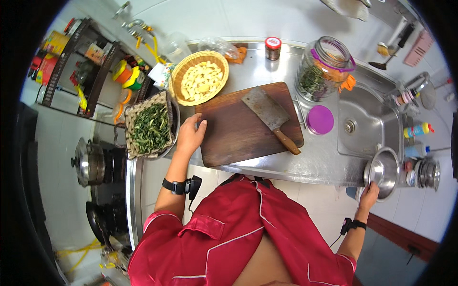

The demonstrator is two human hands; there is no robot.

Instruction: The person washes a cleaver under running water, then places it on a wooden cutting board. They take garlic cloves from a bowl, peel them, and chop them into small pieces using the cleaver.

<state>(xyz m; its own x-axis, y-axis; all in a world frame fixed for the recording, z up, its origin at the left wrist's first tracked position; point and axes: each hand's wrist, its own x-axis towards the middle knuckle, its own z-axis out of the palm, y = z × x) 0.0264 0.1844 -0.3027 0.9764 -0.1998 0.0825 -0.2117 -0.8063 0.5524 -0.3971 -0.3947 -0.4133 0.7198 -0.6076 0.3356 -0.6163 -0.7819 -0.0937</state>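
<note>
At the counter's right end, my right hand grips the rim of a stainless steel bowl. My left hand is beside the left edge of a dark wooden cutting board, fingers apart and holding nothing; whether it touches the board I cannot tell. Across the board lies a cleaver with a wooden handle. Left of my hand is a woven basket of green leafy strips. Behind the board's left corner, a yellow round basket holds pale peeled pieces, possibly garlic cloves.
A large glass jar with greens inside stands by the sink, near a purple lid. A small red-lidded jar is against the wall. On the left are a lidded pot, a wok and a shelf.
</note>
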